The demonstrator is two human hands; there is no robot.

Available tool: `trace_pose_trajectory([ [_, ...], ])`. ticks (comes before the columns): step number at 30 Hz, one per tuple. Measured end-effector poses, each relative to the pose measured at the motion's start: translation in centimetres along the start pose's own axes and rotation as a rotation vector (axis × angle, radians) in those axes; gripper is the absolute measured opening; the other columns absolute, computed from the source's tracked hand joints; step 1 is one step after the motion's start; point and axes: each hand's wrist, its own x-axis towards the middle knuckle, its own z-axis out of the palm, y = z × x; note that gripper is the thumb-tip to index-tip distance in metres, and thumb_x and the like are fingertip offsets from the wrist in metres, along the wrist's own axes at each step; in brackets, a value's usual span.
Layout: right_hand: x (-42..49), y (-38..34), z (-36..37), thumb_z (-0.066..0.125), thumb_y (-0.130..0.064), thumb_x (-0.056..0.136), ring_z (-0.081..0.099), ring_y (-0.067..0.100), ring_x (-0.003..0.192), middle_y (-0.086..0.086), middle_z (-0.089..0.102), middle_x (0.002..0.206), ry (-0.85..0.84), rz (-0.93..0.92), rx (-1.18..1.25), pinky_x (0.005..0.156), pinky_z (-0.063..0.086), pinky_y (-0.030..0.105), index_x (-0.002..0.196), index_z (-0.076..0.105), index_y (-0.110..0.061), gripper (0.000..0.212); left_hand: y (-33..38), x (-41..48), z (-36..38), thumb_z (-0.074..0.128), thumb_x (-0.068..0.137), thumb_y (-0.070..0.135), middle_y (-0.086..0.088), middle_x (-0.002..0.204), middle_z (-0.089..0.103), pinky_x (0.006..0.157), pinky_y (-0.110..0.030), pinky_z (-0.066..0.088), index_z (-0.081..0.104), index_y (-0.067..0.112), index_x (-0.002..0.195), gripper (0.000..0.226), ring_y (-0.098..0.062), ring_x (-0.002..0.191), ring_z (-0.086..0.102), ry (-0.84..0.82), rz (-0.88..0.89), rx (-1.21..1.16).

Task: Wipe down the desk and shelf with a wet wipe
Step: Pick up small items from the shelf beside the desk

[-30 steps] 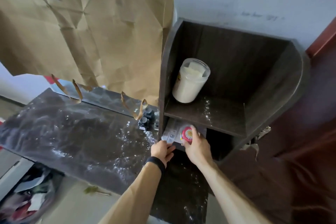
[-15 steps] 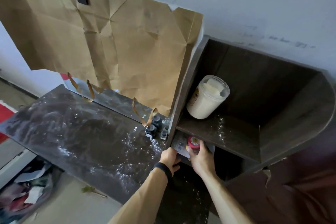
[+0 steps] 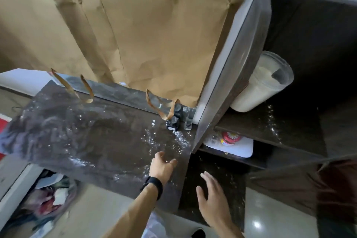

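**Both hands empty over the dusty surface**

The left hand (image 3: 162, 166) hovers loosely curled, holding nothing, above the powder-strewn surface (image 3: 87, 141). The right hand (image 3: 212, 201) is spread open nearer. The wipes packet (image 3: 238, 146) lies in the lower compartment of the shelf (image 3: 251, 128), far right.

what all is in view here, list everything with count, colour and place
desk: 1, dark marbled, left and centre
shelf unit: 1, dark brown, right of the desk
white dust: scattered patches, white, on the desk and in the shelf unit
jar: 1, white, on the shelf unit's board
wipes pack: 1, white with red round lid, beneath that board
small bottles: about 3, black and clear, desk's back corner
paper bags: count unclear, brown, on the wall above the desk
left hand: 1, black wristband, open, empty, over the desk
right hand: 1, open, empty, before the shelf unit
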Motion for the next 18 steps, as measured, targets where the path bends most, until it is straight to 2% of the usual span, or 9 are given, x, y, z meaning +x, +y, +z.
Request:
trace_pose_trajectory([
  [1,0.3,-0.6,1.3,0.044,-0.038,0.103,0.026,0.007,0.148,-0.011,0.026,0.163,-0.097,-0.006,-0.069,0.116,0.021,0.017,0.152,0.037,-0.024,0.051,0.0,1.0,-0.9,0.075,0.080,0.039,-0.005,0.124,0.059,0.099,-0.037,0.048,0.048,0.017,0.134,0.065,-0.023,0.114,0.058,0.012,0.039,0.062],
  [3,1.6,-1.6,3.8,0.028,-0.041,0.105,0.005,0.011,0.155,-0.008,-0.001,0.168,-0.255,-0.025,-0.188,0.124,0.011,0.028,0.160,0.016,-0.020,0.060,0.4,3.2,-2.4,0.076,0.080,0.038,-0.008,0.130,0.055,0.104,-0.036,0.043,0.047,0.015,0.136,0.067,-0.025,0.121,0.053,0.021,0.099,0.152],
  [5,2.7,-2.6,6.0,0.016,-0.046,0.101,0.001,0.017,0.156,-0.003,-0.014,0.164,-0.329,-0.016,-0.308,0.125,0.018,0.045,0.160,0.008,-0.014,0.068,1.0,5.4,-3.4,0.076,0.080,0.039,-0.009,0.135,0.051,0.107,-0.035,0.039,0.045,0.015,0.139,0.070,-0.024,0.125,0.049,0.029,0.152,0.221],
  [6,3.3,-2.8,7.0,0.018,-0.049,0.099,0.010,0.021,0.155,0.001,-0.007,0.165,-0.318,-0.010,-0.361,0.121,0.028,0.051,0.159,0.016,-0.010,0.072,1.2,6.4,-3.7,0.075,0.080,0.040,-0.008,0.138,0.049,0.109,-0.035,0.037,0.043,0.015,0.142,0.074,-0.024,0.128,0.046,0.031,0.183,0.259],
  [8,3.8,-3.1,8.7,0.032,-0.052,0.095,0.035,0.026,0.147,0.011,0.022,0.164,-0.340,0.041,-0.427,0.108,0.044,0.051,0.152,0.037,-0.003,0.075,2.2,8.3,-3.9,0.073,0.080,0.045,-0.008,0.143,0.045,0.112,-0.037,0.034,0.038,0.016,0.146,0.080,-0.025,0.133,0.040,0.035,0.227,0.329],
  [10,3.9,-3.4,9.7,0.039,-0.055,0.092,0.043,0.027,0.142,0.014,0.035,0.160,-0.309,0.069,-0.444,0.105,0.044,0.050,0.147,0.045,-0.002,0.077,3.3,9.8,-3.5,0.072,0.080,0.050,-0.008,0.142,0.045,0.111,-0.039,0.034,0.037,0.017,0.145,0.081,-0.027,0.133,0.039,0.034,0.247,0.365],
  [13,3.9,-3.6,9.7,0.035,-0.059,0.094,0.031,0.026,0.149,0.010,0.021,0.165,-0.303,0.088,-0.461,0.114,0.030,0.049,0.152,0.036,-0.003,0.080,5.1,11.1,-2.1,0.072,0.077,0.056,-0.010,0.137,0.049,0.108,-0.044,0.038,0.042,0.017,0.139,0.078,-0.030,0.129,0.042,0.036,0.252,0.346],
  [16,4.3,-4.2,9.1,0.024,-0.060,0.099,-0.007,0.020,0.155,0.002,-0.017,0.166,-0.361,0.112,-0.422,0.121,-0.001,0.043,0.160,0.003,-0.009,0.082,6.5,11.7,-0.6,0.070,0.078,0.059,-0.011,0.132,0.051,0.102,-0.046,0.042,0.047,0.013,0.129,0.071,-0.032,0.126,0.045,0.068,0.250,0.390],
  [18,4.4,-4.7,8.7,0.023,-0.060,0.100,-0.015,0.018,0.154,0.000,-0.025,0.164,-0.370,0.124,-0.416,0.123,-0.006,0.043,0.159,-0.006,-0.011,0.082,7.3,12.0,0.0,0.067,0.078,0.064,-0.011,0.131,0.050,0.100,-0.048,0.042,0.048,0.013,0.126,0.073,-0.033,0.126,0.045,0.089,0.237,0.453],
])
